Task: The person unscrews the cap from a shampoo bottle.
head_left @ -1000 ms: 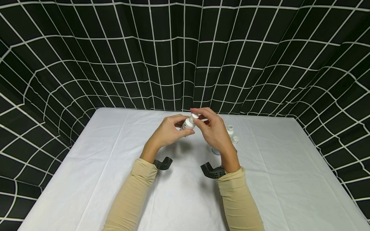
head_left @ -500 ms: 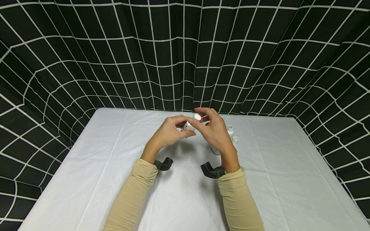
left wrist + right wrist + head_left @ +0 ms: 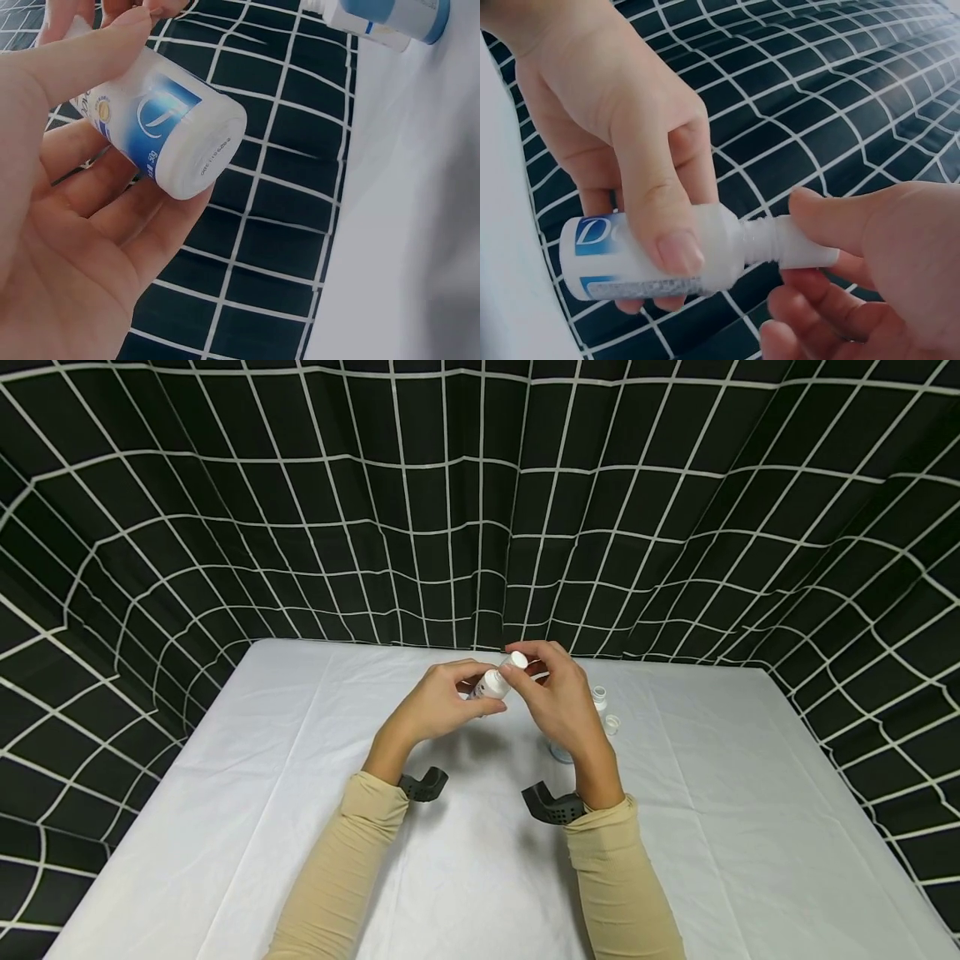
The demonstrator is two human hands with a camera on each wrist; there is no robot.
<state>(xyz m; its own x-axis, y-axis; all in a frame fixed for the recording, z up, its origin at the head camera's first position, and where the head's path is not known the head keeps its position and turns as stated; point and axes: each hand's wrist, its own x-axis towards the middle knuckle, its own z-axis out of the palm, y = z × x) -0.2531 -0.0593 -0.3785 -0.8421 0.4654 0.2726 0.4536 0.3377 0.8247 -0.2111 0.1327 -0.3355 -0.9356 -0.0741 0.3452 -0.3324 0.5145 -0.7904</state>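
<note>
In the head view, my left hand [image 3: 438, 697] grips a small white plastic bottle [image 3: 604, 259] with a blue label, tilted above the table. Its thumb lies across the bottle's side in the right wrist view, and the fingers support it from the other side. The bottle's flat base [image 3: 206, 154] faces the left wrist camera. My right hand [image 3: 551, 693] pinches a white cap [image 3: 806, 251] between thumb and fingers at the bottle's mouth. Neck threads show between cap and shoulder; whether the cap still touches the neck's end, I cannot tell.
Right of my right hand stands an uncapped white bottle [image 3: 598, 696], with a loose white cap [image 3: 612, 724] beside it. A bluish rounded object [image 3: 561, 754] is mostly hidden behind the right wrist. A white cloth [image 3: 465, 868] covers the table; a black grid curtain [image 3: 480, 510] hangs behind.
My right hand has shifted its fingers on the cap, and the cap has moved slightly up and right relative to the bottle. The left hand has stayed nearly still.
</note>
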